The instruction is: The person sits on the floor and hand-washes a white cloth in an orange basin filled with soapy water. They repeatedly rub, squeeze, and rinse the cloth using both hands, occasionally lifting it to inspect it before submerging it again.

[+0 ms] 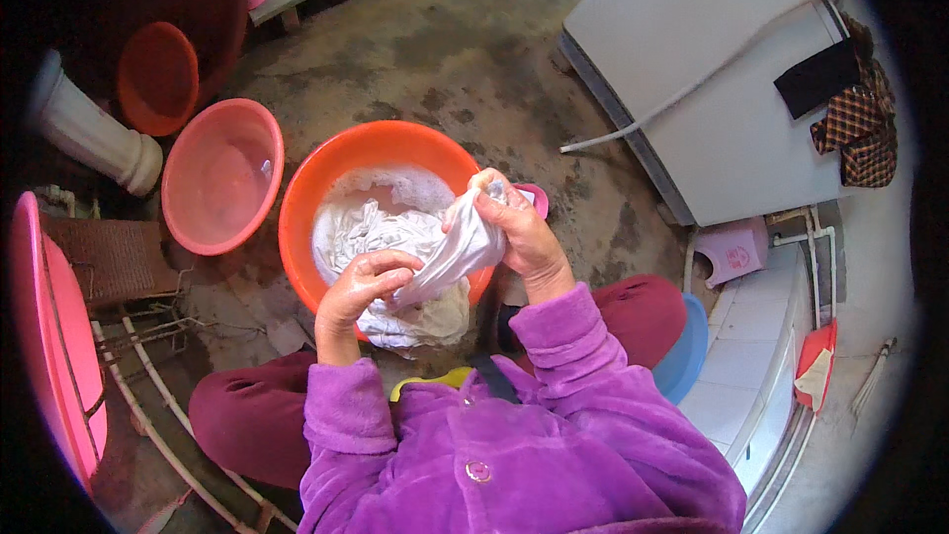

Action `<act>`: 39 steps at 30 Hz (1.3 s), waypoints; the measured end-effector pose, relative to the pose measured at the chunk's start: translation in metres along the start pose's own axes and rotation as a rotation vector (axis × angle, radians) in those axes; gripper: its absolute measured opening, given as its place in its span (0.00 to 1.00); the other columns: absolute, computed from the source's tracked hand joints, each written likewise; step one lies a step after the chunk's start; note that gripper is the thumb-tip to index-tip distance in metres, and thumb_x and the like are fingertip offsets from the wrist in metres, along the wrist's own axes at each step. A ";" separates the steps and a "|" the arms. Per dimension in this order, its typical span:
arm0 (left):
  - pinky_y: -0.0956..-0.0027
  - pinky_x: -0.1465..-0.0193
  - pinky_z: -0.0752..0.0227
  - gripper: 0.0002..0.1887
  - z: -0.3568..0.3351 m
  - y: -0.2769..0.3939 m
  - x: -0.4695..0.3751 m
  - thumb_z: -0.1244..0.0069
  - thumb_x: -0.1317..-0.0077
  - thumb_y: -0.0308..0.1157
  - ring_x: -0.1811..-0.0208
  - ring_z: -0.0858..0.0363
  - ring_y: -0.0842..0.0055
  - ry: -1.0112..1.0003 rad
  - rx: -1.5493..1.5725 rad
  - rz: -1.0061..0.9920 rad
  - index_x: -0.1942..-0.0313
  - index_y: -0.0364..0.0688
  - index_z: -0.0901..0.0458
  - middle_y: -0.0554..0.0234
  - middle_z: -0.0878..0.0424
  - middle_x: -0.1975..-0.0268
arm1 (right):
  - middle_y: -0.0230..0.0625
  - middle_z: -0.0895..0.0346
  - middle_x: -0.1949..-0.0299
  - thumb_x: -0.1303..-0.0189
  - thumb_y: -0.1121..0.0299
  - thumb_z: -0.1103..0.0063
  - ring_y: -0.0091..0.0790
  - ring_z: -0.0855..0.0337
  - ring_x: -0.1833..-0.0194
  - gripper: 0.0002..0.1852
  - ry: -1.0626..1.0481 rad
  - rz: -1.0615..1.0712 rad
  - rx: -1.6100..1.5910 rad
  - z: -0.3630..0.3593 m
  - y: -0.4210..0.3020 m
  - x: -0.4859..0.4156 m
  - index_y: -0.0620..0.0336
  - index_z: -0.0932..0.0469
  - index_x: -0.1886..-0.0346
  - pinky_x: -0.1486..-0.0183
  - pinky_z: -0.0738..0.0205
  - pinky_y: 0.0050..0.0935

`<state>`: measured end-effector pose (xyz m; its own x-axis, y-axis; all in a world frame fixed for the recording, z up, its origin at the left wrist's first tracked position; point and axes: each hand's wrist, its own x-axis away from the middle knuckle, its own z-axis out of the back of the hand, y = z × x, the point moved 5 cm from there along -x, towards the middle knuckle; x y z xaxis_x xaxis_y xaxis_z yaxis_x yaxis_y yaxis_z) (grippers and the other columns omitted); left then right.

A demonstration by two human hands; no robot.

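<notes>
In front of me stands an orange plastic basin [304,185] with sudsy water and a heap of wet white cloth [371,230]. My right hand [523,230] is closed around the upper end of a bunched white cloth [463,245], raised over the basin's right side. From that hand the cloth slants down to the lower left. My left hand [367,285] is above the basin's near left rim, fingers half curled and fingertips at the cloth's lower part. Whether they pinch it is hidden. Some cloth hangs over the near rim.
A pink basin [222,178] is left of the orange one, with a darker red basin [158,78] behind. A white appliance [704,74] with a grey hose [667,107] stands at right. A blue basin [686,348] lies by my right knee. Metal rails [148,423] run at lower left.
</notes>
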<state>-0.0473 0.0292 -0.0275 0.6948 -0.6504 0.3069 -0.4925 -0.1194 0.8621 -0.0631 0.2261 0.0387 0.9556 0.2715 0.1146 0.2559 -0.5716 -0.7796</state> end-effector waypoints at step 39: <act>0.77 0.65 0.42 0.09 0.022 0.029 0.021 0.39 0.47 0.31 0.69 0.33 0.83 0.297 -0.131 -0.262 0.72 0.36 0.20 0.72 0.30 0.72 | 0.24 0.25 0.67 0.38 0.73 0.40 0.18 0.25 0.65 0.03 0.284 0.266 0.214 0.018 -0.087 0.044 0.56 0.25 0.64 0.60 0.33 0.18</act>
<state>-0.0586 -0.0039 -0.0052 0.9183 -0.3637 0.1564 -0.2210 -0.1431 0.9647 -0.0463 0.3018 0.1007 0.9940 -0.1044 0.0341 -0.0119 -0.4111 -0.9115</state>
